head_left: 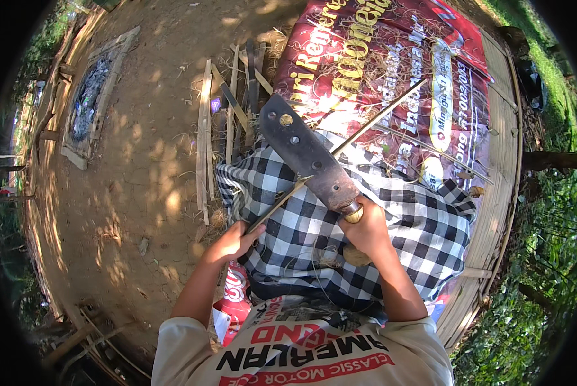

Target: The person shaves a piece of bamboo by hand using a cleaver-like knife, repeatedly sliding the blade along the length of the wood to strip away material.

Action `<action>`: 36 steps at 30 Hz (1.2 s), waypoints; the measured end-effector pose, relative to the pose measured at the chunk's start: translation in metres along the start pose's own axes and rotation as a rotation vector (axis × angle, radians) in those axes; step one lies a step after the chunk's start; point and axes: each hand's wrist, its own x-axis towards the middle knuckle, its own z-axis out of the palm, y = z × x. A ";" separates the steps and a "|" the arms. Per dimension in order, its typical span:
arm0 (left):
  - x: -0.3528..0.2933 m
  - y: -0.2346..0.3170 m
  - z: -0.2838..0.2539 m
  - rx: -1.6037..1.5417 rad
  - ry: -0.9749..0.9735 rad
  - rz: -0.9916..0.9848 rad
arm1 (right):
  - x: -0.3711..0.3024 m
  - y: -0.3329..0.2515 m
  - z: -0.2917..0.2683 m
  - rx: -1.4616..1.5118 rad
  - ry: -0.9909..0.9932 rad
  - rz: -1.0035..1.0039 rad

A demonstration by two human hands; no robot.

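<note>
My right hand (369, 233) is closed round the short handle of a broad, dark machete (317, 161) with several holes in its blade. The blade points up and to the left over my lap. Between the fingers of my left hand (232, 243) is the near end of a thin bamboo strip (381, 116). That strip runs diagonally up to the right and passes beneath the blade, which hides its middle. A small sliver (306, 178) curls up at the blade's edge, where it meets the strip. A black-and-white checkered cloth (417, 225) covers my legs under both hands.
Several split bamboo slats (205, 138) lie on the bare earth (153, 180) ahead to the left. Curly shavings litter a dark red printed banner (378, 58) on a bamboo platform (500, 128). A framed ash pit (95, 96) lies far left.
</note>
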 end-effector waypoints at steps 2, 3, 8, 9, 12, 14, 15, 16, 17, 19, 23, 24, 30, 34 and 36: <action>-0.001 -0.010 0.005 -0.038 0.045 0.039 | 0.001 -0.004 -0.001 0.076 0.015 0.115; 0.002 -0.009 0.007 -0.064 0.072 0.073 | 0.002 -0.003 -0.002 0.116 0.036 0.139; 0.014 -0.034 0.016 -0.071 0.162 0.273 | -0.017 -0.004 0.012 0.058 -0.029 0.025; 0.014 -0.036 0.018 -0.079 0.173 0.289 | -0.019 -0.004 0.012 0.028 -0.052 0.004; 0.013 -0.033 0.012 -0.060 0.086 0.150 | -0.010 -0.009 0.003 0.135 -0.115 0.142; 0.011 -0.015 0.002 -0.003 -0.057 -0.022 | -0.013 -0.009 0.007 0.223 -0.075 0.205; 0.010 -0.010 0.000 0.028 -0.136 -0.110 | -0.018 -0.008 0.012 0.172 -0.080 0.174; 0.010 -0.011 0.000 0.025 -0.094 -0.069 | -0.024 -0.007 0.019 0.131 -0.084 0.140; 0.010 -0.014 0.002 0.023 -0.053 -0.028 | -0.027 -0.007 0.022 0.089 -0.089 0.106; 0.013 -0.028 0.010 -0.028 0.069 0.130 | -0.028 -0.008 0.020 0.051 -0.128 0.084; 0.006 -0.016 0.012 -0.102 0.121 0.179 | -0.024 0.000 0.012 0.132 -0.040 0.051; 0.001 -0.002 0.005 -0.090 0.074 0.091 | -0.024 -0.002 0.013 0.136 0.001 0.066; 0.009 -0.032 0.014 -0.072 0.169 0.082 | -0.034 -0.017 0.021 -0.057 -0.084 -0.009; 0.023 -0.050 0.024 -0.106 0.206 0.244 | -0.027 0.002 0.018 0.031 0.053 -0.033; 0.002 -0.010 0.007 -0.082 0.080 0.080 | -0.024 0.006 0.008 0.137 0.041 0.148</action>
